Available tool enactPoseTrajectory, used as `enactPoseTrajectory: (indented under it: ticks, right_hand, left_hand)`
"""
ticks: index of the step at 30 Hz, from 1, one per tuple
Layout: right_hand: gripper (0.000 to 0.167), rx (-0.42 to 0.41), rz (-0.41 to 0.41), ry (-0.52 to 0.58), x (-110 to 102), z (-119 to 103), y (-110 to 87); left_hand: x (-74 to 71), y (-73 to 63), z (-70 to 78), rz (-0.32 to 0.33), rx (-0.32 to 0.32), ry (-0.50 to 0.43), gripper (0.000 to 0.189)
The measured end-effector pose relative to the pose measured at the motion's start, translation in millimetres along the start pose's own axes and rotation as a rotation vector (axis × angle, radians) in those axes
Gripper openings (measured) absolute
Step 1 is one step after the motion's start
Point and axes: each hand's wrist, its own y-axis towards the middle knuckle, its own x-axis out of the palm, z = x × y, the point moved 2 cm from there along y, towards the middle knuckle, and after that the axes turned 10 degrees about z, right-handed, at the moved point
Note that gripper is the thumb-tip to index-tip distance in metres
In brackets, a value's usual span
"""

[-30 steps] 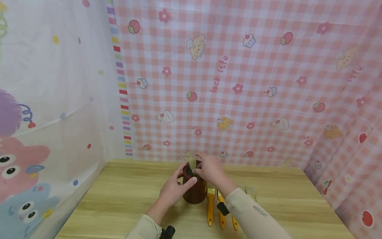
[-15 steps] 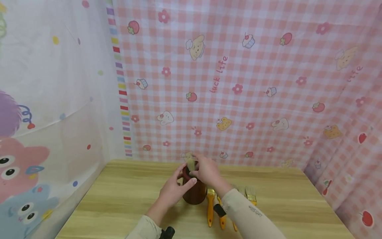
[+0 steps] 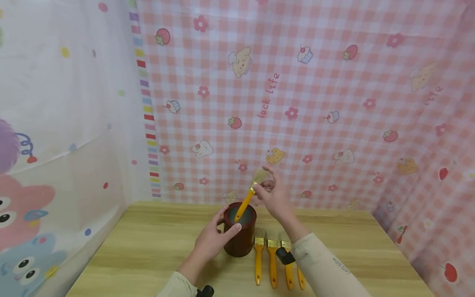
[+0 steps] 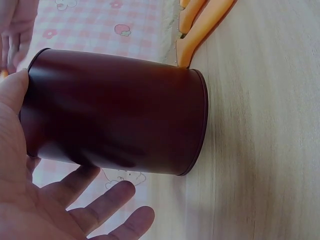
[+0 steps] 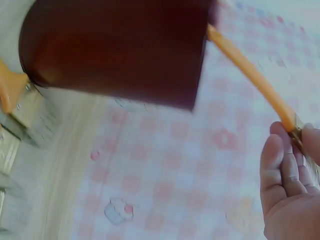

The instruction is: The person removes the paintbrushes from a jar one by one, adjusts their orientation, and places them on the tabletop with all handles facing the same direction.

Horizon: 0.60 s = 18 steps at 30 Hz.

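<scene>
My left hand [image 3: 212, 239] grips a dark red cylindrical container [image 3: 238, 241] near its rim, thumb on the near side. In the left wrist view the container [image 4: 115, 112] stands upright on the wood surface, and my lower fingers [image 4: 112, 200] spread away from its side. My right hand [image 3: 276, 198] pinches a paintbrush [image 3: 245, 203] around its metal ferrule, bristles up. The brush is tilted, and the tip of its yellow-orange handle is at the container's mouth. In the right wrist view the handle [image 5: 255, 75] slants from the rim to my right fingers.
Several more yellow-handled paintbrushes [image 3: 272, 264] lie side by side on the wooden table [image 3: 148, 247], right of the container, partly under my right forearm. A pink checked cloth [image 3: 289, 82] hangs behind the table, and a white printed cloth [image 3: 96, 136] hangs at the left.
My right hand has risen up and right out of the container's mouth, drawing the paintbrush with it so its handle now shows. My left hand has kept its hold on the container.
</scene>
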Motion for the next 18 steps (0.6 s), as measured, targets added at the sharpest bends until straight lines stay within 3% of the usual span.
enactPoseTrajectory:
  ticks: [3, 9, 13, 18]
  right_hand:
    - [0.066, 0.08, 0.031, 0.075, -25, 3, 7.7]
    - [0.071, 0.189, -0.007, 0.024, -85, 24, 15.4]
    - [0.074, 0.237, -0.109, -0.082, -125, 55, 9.7]
    - [0.073, 0.334, -0.289, -0.194, -167, 98, -15.0]
  left_hand:
    - [0.9, 0.2, 0.1, 0.004, -0.002, -0.004, 0.081]
    - [1.3, 1.4, 2.8, 0.017, 0.016, 0.009, 0.081]
    - [0.8, 2.6, 3.6, 0.022, 0.024, 0.011, 0.082]
    - [2.0, 1.9, 0.4, 0.015, 0.024, 0.019, 0.081]
